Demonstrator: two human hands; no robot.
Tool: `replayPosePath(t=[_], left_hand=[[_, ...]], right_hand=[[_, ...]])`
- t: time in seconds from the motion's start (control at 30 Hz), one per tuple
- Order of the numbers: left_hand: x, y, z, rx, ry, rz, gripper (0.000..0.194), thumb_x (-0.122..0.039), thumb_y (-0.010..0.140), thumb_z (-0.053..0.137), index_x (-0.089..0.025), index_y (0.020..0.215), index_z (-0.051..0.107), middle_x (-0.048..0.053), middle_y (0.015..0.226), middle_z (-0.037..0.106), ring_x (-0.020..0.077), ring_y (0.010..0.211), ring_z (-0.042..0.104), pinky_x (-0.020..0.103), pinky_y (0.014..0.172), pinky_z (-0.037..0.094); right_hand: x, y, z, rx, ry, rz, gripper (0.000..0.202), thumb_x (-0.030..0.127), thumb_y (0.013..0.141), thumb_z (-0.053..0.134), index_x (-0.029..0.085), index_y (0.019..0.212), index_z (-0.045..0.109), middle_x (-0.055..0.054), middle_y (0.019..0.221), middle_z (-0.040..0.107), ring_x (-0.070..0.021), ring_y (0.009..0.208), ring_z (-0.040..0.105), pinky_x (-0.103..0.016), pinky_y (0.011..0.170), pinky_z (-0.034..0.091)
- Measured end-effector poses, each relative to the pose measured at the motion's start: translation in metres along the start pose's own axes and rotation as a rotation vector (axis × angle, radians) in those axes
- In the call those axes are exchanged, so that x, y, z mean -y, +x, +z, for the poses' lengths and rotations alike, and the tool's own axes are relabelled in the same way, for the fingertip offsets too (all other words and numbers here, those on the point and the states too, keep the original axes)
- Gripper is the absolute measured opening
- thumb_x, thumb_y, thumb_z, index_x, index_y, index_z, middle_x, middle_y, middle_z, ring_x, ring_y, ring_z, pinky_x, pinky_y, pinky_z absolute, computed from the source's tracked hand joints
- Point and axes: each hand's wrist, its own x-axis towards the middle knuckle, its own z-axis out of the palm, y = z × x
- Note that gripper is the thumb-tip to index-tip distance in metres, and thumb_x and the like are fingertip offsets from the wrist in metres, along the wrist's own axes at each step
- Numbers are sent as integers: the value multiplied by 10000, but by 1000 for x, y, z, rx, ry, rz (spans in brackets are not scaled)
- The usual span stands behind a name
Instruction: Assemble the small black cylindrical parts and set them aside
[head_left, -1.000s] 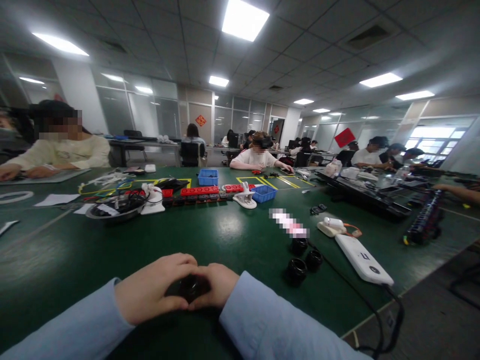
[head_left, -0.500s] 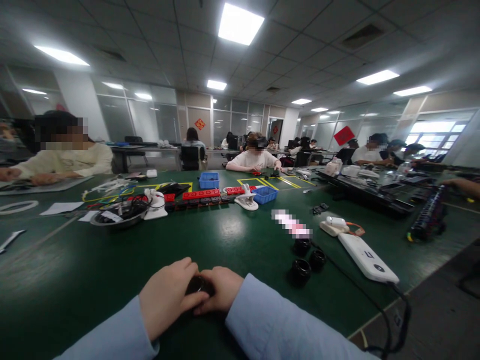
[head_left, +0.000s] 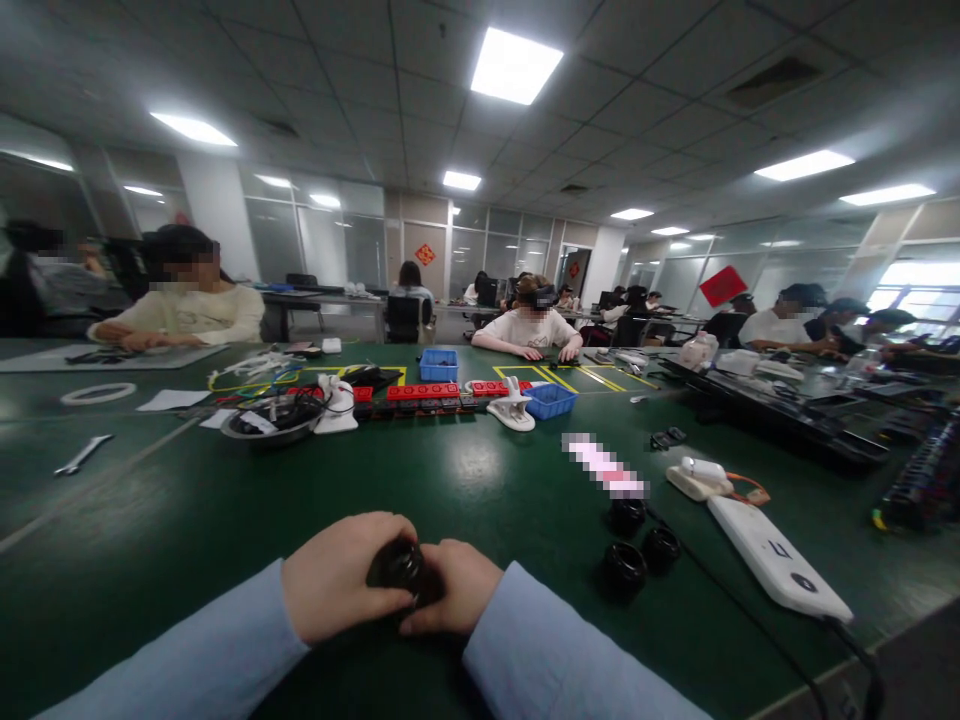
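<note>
Low over the green table, my left hand (head_left: 349, 575) is closed around a glossy black round part (head_left: 401, 562), its thumb along the near side. My right hand (head_left: 459, 585) is closed at the part's right side, fingers curled and thumb toward the left thumb. A dark area between the part and the right palm is too dim to make out. To the right stand three similar black round parts, a front one (head_left: 624, 566), a right one (head_left: 661, 546) and a rear one (head_left: 627, 514).
A white power bank (head_left: 780, 555) with a black cable lies right, near a small white case (head_left: 697, 478). Farther back are blue bins (head_left: 551, 402), a red strip (head_left: 421, 391), a white clip (head_left: 512, 408) and a metal bowl (head_left: 262, 432). A wrench (head_left: 82, 455) lies left. People sit across.
The view has turned slightly left, so the table things appear farther right. My hands have parted slightly, and more of the black round part shows between them.
</note>
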Motion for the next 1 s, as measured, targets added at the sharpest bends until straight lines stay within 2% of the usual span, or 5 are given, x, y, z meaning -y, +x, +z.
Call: replayPosePath(t=[0.13, 0.3, 0.57, 0.7, 1.0], left_hand=[[15, 1, -11, -156, -343, 83, 364, -244, 653, 597, -204, 994, 475, 27, 968, 572, 201, 889, 557, 338, 785, 451], [33, 9, 0, -217, -634, 56, 416, -212, 612, 636, -197, 965, 415, 32, 953, 518, 183, 907, 550, 345, 827, 459], [23, 3, 0, -29, -193, 202, 448, -168, 624, 652, -226, 1059, 559, 17, 993, 539, 196, 899, 545, 302, 771, 457], [16, 1, 4, 43, -28, 174, 477, -228, 648, 679, -231, 1110, 563, 41, 993, 564, 227, 929, 545, 341, 824, 437], [34, -1, 22, -89, -16, -8, 984, -424, 377, 837, -95, 1211, 433, 159, 1183, 502, 330, 1079, 467, 454, 944, 352]], right_hand=[[2, -1, 0, -13, -20, 39, 491, 368, 559, 742, 213, 1005, 611, -16, 800, 582, -173, 709, 545, -261, 611, 415], [1, -1, 2, -22, -25, 63, 515, 369, 563, 732, 210, 1035, 603, -35, 839, 558, -185, 734, 538, -282, 624, 414], [-7, 1, 1, -5, 77, -13, 630, 421, 537, 780, 212, 1093, 571, -12, 813, 583, -179, 717, 547, -282, 631, 428], [-11, 1, -3, -130, 216, -129, 676, 436, 642, 716, 178, 1216, 466, -43, 930, 598, -194, 807, 561, -308, 703, 438], [4, -5, -3, -336, 82, -196, 726, 481, 508, 784, 172, 1114, 531, -73, 1013, 546, -238, 950, 499, -359, 821, 401]])
